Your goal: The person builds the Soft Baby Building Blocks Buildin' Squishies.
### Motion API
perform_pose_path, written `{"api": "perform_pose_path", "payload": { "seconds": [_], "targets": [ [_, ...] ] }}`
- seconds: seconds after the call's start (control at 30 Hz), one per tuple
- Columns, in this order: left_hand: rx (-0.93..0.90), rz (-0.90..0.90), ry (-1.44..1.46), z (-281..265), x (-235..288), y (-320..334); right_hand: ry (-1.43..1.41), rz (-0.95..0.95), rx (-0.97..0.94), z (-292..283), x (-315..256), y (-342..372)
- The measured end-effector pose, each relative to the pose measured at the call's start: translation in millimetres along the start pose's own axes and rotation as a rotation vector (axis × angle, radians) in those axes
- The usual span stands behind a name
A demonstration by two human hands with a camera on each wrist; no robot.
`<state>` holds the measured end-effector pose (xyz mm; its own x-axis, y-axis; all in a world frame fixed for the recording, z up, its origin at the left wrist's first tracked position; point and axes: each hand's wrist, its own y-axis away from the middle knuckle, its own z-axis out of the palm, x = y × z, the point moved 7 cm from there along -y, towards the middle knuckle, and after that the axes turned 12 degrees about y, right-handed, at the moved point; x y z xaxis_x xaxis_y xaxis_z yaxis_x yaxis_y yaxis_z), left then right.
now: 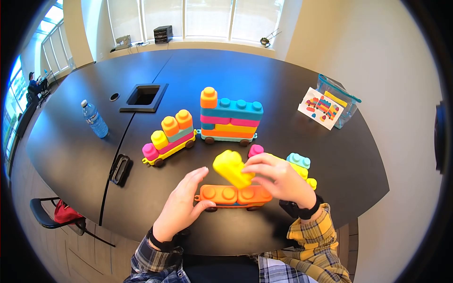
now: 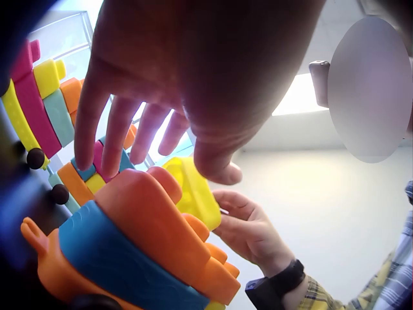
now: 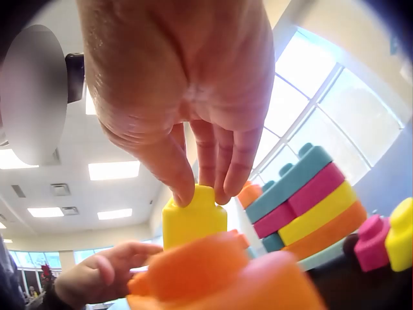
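Observation:
My right hand (image 1: 278, 178) pinches a yellow toy building block (image 1: 231, 167) between thumb and fingers, tilted above a low wagon (image 1: 218, 193). Two orange studded blocks top that wagon. In the left wrist view it shows a blue layer (image 2: 119, 248) under the orange and an orange base with a hitch loop. Beside the wagon's left end is my left hand (image 1: 180, 203), fingers extended and thumb close to the end block. The right wrist view has the yellow block (image 3: 193, 226) upright under my fingertips, its lower part hidden behind orange blocks (image 3: 200, 268).
Farther back stand a tall layered wagon (image 1: 231, 115) and a stepped wagon (image 1: 174, 137). Partly behind my right hand are a pink block (image 1: 255, 151) and a light blue block (image 1: 298, 161). A picture card (image 1: 322, 108) leans on a clear bin (image 1: 351, 113). A water bottle (image 1: 95, 120) stands left.

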<state>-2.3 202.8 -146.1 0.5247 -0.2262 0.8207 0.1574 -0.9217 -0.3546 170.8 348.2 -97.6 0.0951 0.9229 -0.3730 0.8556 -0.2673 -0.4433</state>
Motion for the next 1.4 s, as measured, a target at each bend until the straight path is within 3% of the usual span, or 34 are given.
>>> {"api": "perform_pose_path", "payload": {
  "seconds": [0.07,0.13,0.3,1.07,1.17,1.33,1.4],
  "targets": [
    [0.032,-0.054,0.081,-3.0,-3.9,0.9,0.033,-0.077,-0.035,3.4,-22.9,-2.5],
    [0.054,0.046,0.056,-4.2,-3.6,2.1,0.033,-0.176,-0.057,9.1,-37.0,-1.5],
    [0.048,0.106,-0.003,-1.2,1.5,3.4,0.05,-0.16,-0.088,19.2,-35.6,-2.3],
    [0.069,0.0,0.031,-0.8,-16.6,14.7,-0.073,-0.111,-0.042,40.6,-34.6,7.1],
    [0.072,0.074,-0.073,-4.2,-6.1,10.9,-0.015,-0.12,-0.03,37.2,-36.9,10.6],
    [0.14,0.034,-0.026,-4.6,-3.4,9.5,0.048,0.048,0.076,4.7,-29.9,23.1],
    [0.157,0.029,-0.024,-4.7,-3.9,8.4,0.248,0.116,0.133,-17.1,-18.2,37.6]
  ]
}}
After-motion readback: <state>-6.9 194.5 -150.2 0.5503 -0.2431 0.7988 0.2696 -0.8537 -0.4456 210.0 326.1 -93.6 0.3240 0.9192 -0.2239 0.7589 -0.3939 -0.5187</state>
